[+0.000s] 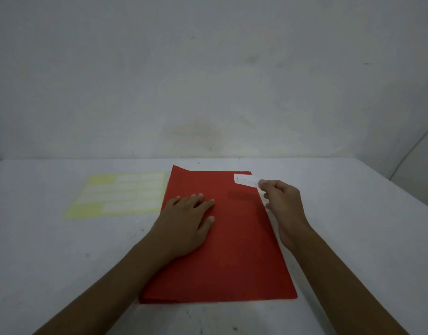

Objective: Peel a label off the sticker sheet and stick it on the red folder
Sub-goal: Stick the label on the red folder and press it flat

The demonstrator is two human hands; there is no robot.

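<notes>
Fingers [265, 184] of the right hand [284, 204] pinch the limp, light label [245, 180] by one end over the red folder's [232, 250] far right corner; left hand [186, 221] lies flat, pinning the thin folder to the desk [63, 250].

white label [245, 180], faint handwriting, too blurred to read

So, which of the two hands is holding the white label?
The right hand: its fingers pinch the label at the red folder's far right corner. The left hand lies flat on the folder.
</notes>
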